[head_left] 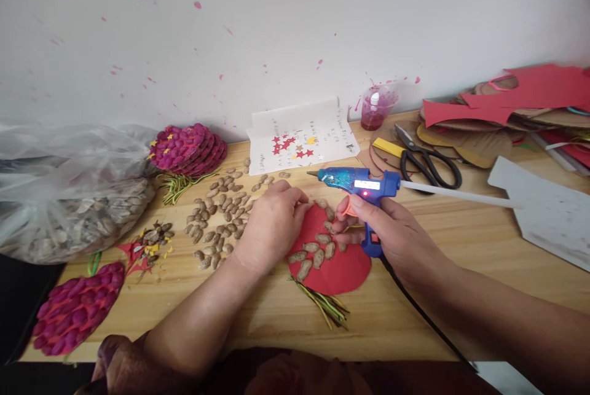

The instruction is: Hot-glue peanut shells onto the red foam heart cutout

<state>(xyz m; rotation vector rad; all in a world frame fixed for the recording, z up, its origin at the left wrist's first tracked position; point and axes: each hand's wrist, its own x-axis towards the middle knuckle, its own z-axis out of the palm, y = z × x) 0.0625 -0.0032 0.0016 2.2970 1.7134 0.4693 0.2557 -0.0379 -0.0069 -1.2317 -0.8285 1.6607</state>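
Note:
My right hand [396, 229] grips a blue hot glue gun [343, 179], its nozzle pointing left and a small red light glowing. A white glue stick [461, 192] sticks out of its back. Below the gun lies a red round card [345, 275] with several peanuts in shells [312, 247] on it. A bundle of green-yellow stems [328, 306] sits at its near edge. My left hand [274, 223] is at the card's upper left edge, fingers pinched together; what they hold, if anything, is hidden. Many loose peanuts [228, 204] lie to its left.
Stacked magenta-covered discs [188, 149] stand beside a plastic bag of shells [69, 211]. Another magenta piece [80, 309] lies front left. Behind are paper with stars [276, 164] and a stained cup [372, 115]. Black-handled scissors [426, 164] and red card scraps [530, 97] are right.

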